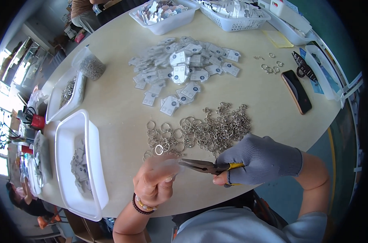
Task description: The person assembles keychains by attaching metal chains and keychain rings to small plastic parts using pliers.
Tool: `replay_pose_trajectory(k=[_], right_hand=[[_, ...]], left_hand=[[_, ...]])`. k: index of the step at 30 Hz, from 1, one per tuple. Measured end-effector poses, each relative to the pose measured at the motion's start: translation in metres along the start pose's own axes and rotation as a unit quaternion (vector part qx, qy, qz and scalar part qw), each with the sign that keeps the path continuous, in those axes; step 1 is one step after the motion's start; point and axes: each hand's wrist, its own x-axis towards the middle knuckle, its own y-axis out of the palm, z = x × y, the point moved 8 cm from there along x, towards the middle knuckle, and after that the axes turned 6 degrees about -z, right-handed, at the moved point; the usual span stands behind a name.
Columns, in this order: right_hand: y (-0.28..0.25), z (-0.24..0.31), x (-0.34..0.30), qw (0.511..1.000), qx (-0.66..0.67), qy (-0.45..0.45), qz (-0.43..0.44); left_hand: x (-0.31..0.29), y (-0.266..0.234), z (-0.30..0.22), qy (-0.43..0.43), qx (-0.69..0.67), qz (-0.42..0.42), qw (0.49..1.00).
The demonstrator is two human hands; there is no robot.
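Note:
My right hand (259, 160), in a grey fingerless glove, is wrapped round needle-nose pliers (202, 165) with yellow and black handles. The plier jaws point left, their tips at a small translucent plastic piece (171, 165). Thumb and fingers of my bare left hand (153, 182) pinch that piece; bracelets circle the wrist. Whether the jaws hold anything is too small to tell. Just beyond both hands lies a pile of metal key rings (188, 129), running into short chains with fittings (228, 125) on the right. Farther off is a heap of flat, printed plastic-covered tags (188, 60).
On the left stand a white bin (99, 162) with some tags inside, a tray of metal parts (54, 109) and a tipped clear tub (92, 67). Filled baskets (232, 24) line the far edge. A phone (296, 92) and loose rings (269, 69) lie right. Other people are in the background.

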Motion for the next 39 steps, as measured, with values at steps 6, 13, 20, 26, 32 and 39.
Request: replay_pose_trajectory(k=[6,13,20,26,32,39], right_hand=[[0.004,0.002,0.001,0.999,0.003,-0.033,-0.033],[0.002,0.007,-0.001,0.991,-0.006,-0.091,-0.096],[0.001,0.011,-0.003,0.992,-0.025,-0.086,-0.086],[0.004,0.014,-0.002,0.997,-0.002,-0.068,-0.048],[0.014,-0.001,0.003,0.995,0.071,0.052,0.036],[0.035,-0.016,0.004,0.962,0.241,0.090,0.086]], left_hand=[[0.003,0.001,-0.005,0.040,0.049,-0.007,0.998],[0.000,-0.005,0.003,-0.008,-0.025,-0.035,0.999],[-0.001,-0.006,0.003,-0.006,-0.006,-0.033,0.999],[-0.003,-0.006,-0.003,0.022,0.017,-0.020,0.999],[-0.001,-0.007,-0.010,0.039,0.064,-0.025,0.997],[-0.002,-0.005,-0.018,0.067,0.125,-0.016,0.990]])
